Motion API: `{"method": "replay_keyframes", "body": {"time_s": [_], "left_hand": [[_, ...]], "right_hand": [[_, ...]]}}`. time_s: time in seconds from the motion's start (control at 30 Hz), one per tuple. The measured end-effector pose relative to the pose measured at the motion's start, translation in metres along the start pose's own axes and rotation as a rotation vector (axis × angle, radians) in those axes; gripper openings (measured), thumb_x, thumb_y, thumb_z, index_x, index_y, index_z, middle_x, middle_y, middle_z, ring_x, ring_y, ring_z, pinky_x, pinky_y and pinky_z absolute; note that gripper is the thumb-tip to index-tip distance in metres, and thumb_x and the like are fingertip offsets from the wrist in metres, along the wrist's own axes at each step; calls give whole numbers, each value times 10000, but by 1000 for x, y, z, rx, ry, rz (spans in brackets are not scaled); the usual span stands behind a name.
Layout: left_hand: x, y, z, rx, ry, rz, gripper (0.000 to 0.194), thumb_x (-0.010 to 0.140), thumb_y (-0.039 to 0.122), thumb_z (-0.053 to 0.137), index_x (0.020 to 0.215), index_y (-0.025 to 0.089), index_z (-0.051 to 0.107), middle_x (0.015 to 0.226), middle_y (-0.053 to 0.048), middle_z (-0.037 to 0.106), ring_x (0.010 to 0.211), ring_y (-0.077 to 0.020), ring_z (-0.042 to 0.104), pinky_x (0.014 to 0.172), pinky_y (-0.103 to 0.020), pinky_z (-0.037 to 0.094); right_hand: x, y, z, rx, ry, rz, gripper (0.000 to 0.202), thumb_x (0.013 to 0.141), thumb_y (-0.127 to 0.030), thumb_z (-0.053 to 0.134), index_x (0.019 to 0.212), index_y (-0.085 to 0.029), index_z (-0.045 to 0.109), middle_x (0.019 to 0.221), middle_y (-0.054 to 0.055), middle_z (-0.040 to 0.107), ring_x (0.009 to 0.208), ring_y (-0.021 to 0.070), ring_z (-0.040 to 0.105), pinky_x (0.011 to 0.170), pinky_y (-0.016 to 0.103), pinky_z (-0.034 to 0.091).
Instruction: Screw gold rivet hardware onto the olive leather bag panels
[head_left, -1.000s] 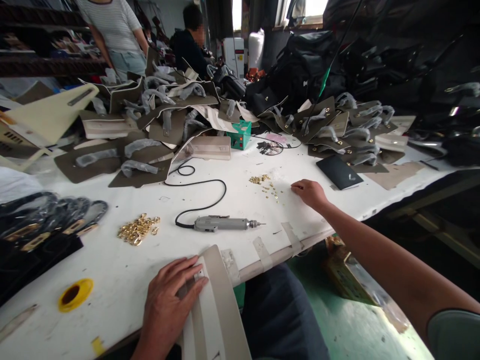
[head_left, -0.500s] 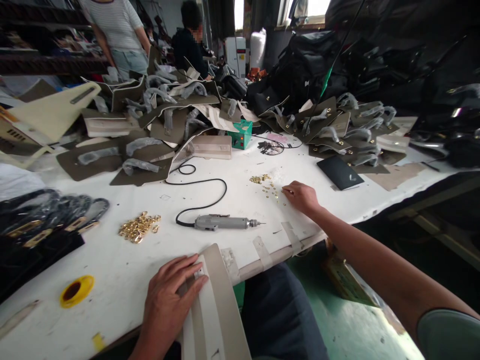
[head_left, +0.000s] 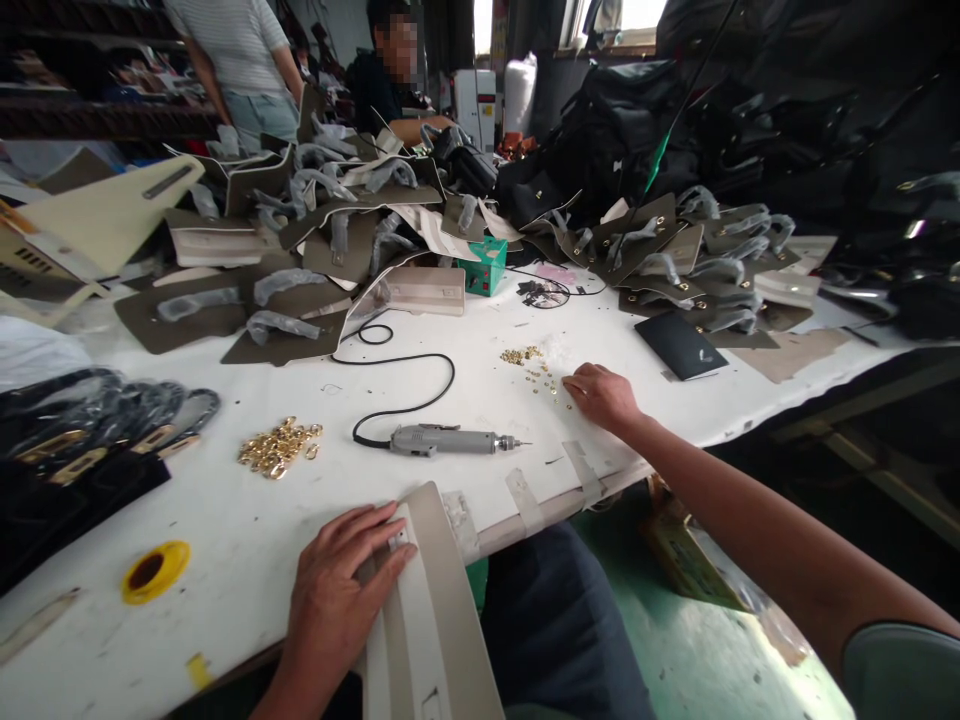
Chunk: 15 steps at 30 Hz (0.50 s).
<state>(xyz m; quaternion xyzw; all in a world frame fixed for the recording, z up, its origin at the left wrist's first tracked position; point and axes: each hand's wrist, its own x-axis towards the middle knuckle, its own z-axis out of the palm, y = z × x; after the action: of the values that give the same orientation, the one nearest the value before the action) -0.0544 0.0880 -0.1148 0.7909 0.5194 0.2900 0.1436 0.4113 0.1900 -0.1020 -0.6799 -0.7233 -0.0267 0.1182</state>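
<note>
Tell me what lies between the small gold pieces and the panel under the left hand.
The grey corded driver lies on the white table between the small gold pieces and the panel under the left hand, its bit pointing right.

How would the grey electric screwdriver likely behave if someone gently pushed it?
The grey electric screwdriver might roll, given its rounded body, though the lever along it could stop a full turn. Its attached black cord would probably drag.

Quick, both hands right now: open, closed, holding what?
Left hand: fingers laid over the beige panel; can't tell if it grips.
Right hand: closed, fingertips beside the small gold pieces; can't tell if one is held.
</note>
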Motion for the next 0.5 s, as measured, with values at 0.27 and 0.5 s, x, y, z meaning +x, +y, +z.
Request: {"method": "replay_keyframes", "body": {"time_s": [0.27, 0.5], "left_hand": [[2, 2, -2, -3, 10, -9, 257, 871, 508, 713, 1029, 325, 799, 1184, -21, 788, 1161, -298, 670, 1033, -513, 530], [1, 1, -2, -9, 1, -6, 245, 874, 482, 722, 1046, 324, 792, 1195, -25, 784, 1173, -299, 659, 1030, -516, 527]], "right_hand": [[1, 3, 7, 61, 53, 63, 305, 1030, -368, 503, 1032, -274, 793, 1062, 46, 765, 984, 212, 666, 785, 286, 472], [-5, 4, 10, 95, 82, 48, 350, 1055, -379, 463, 1111, -257, 786, 1129, 64, 758, 1009, 218, 674, 833, 297, 486]]}}
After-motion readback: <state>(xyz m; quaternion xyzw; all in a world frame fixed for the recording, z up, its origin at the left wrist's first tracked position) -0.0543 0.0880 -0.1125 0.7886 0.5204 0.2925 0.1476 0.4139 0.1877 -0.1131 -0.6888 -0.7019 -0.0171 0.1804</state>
